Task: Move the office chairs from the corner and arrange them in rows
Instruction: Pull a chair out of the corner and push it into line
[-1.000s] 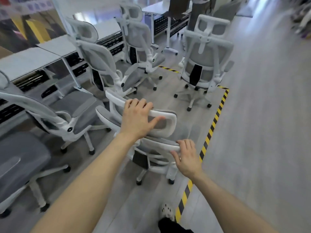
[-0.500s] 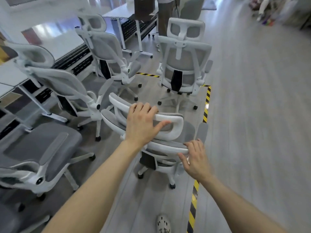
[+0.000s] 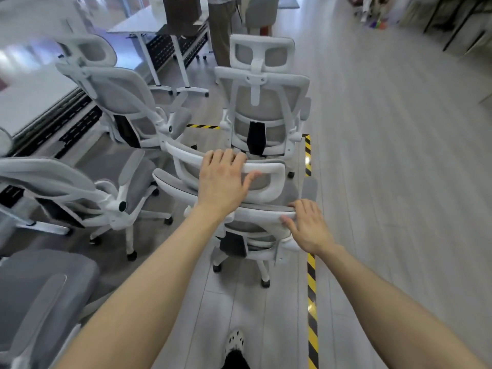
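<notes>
- The left hand [image 3: 223, 182] grasps the headrest [image 3: 277, 179] of the office chair [image 3: 247, 231]. Its four fingers curl over the top bar, and the thumb spreads rightward along the bar's near face.
- The right hand [image 3: 310, 227] lies loosely on the right corner of the backrest rim [image 3: 261, 213]. The fingers are nearly straight and fanned over the top, with the thumb set against the near edge; it presses rather than clasps.
- The office chair stands on the floor [image 3: 399, 182] with its back toward the person, just left of the yellow-and-black tape line [image 3: 311, 288]. In this view its right armrest [image 3: 310, 187] sits over that line.
- Directly ahead is a second chair [image 3: 262, 102], facing the same way and very close. I cannot tell whether the two touch.
- Three more chairs stand to the left at different angles:
  - a far left chair [image 3: 125, 102] is beside the second chair;
  - a middle left chair [image 3: 80, 193] is nearer;
  - a near left chair [image 3: 40, 302] is at the lower-left corner of the view.
- One worktop [image 3: 32, 107] runs along the left edge of the floor. A far worktop [image 3: 143, 22] stands beyond it, and a person's legs [image 3: 219, 30] are beside that one.
- The wearer's shoe [image 3: 234, 340] is on the floor behind the office chair.
</notes>
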A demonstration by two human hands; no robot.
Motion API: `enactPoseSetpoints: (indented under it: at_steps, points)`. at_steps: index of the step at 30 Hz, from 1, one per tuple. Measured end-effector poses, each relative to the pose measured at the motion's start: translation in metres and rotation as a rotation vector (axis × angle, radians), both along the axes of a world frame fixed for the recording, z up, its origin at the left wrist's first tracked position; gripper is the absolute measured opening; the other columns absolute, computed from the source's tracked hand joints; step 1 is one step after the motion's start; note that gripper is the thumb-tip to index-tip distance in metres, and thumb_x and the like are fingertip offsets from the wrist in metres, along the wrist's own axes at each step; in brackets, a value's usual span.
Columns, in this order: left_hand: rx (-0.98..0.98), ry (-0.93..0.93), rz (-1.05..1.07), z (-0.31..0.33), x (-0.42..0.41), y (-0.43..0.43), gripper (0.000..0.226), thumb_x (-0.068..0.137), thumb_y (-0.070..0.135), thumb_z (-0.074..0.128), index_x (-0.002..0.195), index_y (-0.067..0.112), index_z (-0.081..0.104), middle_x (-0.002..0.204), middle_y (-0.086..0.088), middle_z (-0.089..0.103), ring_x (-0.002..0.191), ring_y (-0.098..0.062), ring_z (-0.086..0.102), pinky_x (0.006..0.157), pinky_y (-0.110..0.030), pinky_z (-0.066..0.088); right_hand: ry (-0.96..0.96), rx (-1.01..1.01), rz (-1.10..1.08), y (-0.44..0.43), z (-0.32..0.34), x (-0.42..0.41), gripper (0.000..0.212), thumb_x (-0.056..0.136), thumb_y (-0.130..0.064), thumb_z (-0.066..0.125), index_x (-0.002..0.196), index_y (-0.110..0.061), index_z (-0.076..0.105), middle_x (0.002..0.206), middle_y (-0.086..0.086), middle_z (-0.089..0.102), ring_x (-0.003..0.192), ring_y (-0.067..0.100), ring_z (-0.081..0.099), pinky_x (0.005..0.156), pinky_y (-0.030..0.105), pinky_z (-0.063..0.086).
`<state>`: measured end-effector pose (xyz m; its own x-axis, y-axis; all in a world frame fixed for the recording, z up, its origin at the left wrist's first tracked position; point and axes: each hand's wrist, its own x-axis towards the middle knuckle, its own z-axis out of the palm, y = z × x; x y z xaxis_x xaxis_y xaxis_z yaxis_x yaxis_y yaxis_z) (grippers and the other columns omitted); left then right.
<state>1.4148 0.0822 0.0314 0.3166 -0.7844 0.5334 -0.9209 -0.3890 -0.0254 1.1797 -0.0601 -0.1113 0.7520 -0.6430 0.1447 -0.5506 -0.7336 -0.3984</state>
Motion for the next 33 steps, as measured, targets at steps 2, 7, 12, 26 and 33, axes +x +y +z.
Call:
enactPoseSetpoints:
  at_steps: [2,7,12,26,33]
  points:
    - [0.008,-0.003,-0.001,-0.001,0.01,-0.019,0.051,0.111,0.064,0.043,0.115,0.018,0.064,0.106,-0.005,0.062,0.1,-0.032,0.055,0.102,-0.048,0.043,0.05,0.013,-0.029,-0.017,0.002,0.012,0.054,0.108,-0.067,0.038,0.14,-0.025,0.052,0.137,-0.002,0.051,0.132,0.023,0.046,0.118,0.046,0.04]
    - [0.027,0.005,0.01,0.0,0.033,-0.066,0.051,0.113,0.063,0.042,0.113,0.017,0.063,0.104,-0.007,0.061,0.097,-0.034,0.053,0.099,-0.051,0.043,0.115,0.077,-0.124,-0.047,0.009,0.04,0.055,0.11,-0.064,0.034,0.149,-0.027,0.045,0.147,-0.003,0.044,0.142,0.022,0.038,0.122,0.048,0.039]
    - [0.042,0.018,-0.025,0.002,0.064,-0.089,0.049,0.114,0.06,0.038,0.117,0.017,0.061,0.108,-0.007,0.06,0.1,-0.033,0.052,0.102,-0.051,0.042,0.106,0.146,-0.166,-0.061,0.017,0.068,0.057,0.11,-0.063,0.037,0.15,-0.024,0.046,0.148,-0.003,0.042,0.145,0.021,0.036,0.12,0.045,0.043]
    - [0.102,0.091,-0.035,0.016,0.079,-0.105,0.056,0.111,0.063,0.034,0.125,0.017,0.063,0.117,-0.007,0.064,0.109,-0.033,0.057,0.108,-0.052,0.04,0.241,0.197,-0.235,-0.073,0.049,0.093,0.061,0.109,-0.067,0.042,0.155,-0.029,0.041,0.156,-0.004,0.043,0.148,0.022,0.039,0.118,0.056,0.047]
    - [0.145,0.025,-0.242,0.034,0.054,-0.096,0.042,0.106,0.05,0.052,0.126,0.016,0.067,0.122,-0.006,0.07,0.112,-0.032,0.064,0.102,-0.046,0.047,0.319,0.152,-0.288,-0.041,0.1,0.055,0.055,0.109,-0.05,0.056,0.156,-0.023,0.047,0.154,0.0,0.057,0.13,0.029,0.062,0.106,0.048,0.055]
